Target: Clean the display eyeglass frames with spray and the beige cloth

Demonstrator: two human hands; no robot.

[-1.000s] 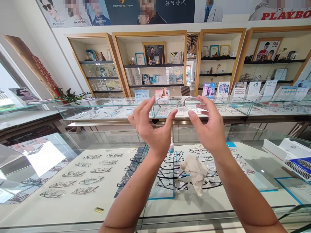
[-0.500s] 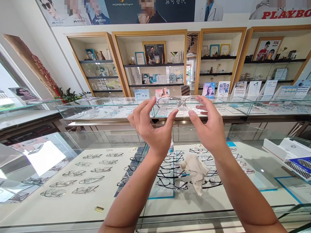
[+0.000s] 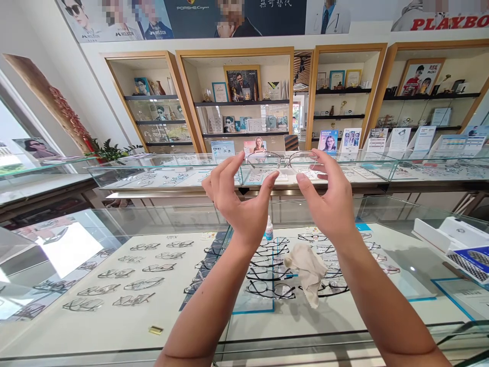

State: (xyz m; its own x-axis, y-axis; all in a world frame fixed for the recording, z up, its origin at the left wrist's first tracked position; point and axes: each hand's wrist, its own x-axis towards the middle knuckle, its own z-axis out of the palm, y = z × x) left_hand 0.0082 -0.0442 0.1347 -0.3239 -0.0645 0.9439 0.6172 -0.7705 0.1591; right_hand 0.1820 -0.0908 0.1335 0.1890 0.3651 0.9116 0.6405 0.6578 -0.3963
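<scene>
one pair thin-rimmed glasses (image 3: 284, 163), held up here, gripped by left hand (image 3: 242, 199) and right hand (image 3: 331, 199); beige cloth (image 3: 307, 269) below.

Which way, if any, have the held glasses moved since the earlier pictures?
No: the held glasses show no clear shift against the far display case.

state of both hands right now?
Left hand: partly curled, holding one side of the eyeglasses.
Right hand: partly curled, holding the other side.

Cloth (image 3: 306, 270) and bottle (image 3: 269, 232) on glass counter (image 3: 301, 326)
</scene>
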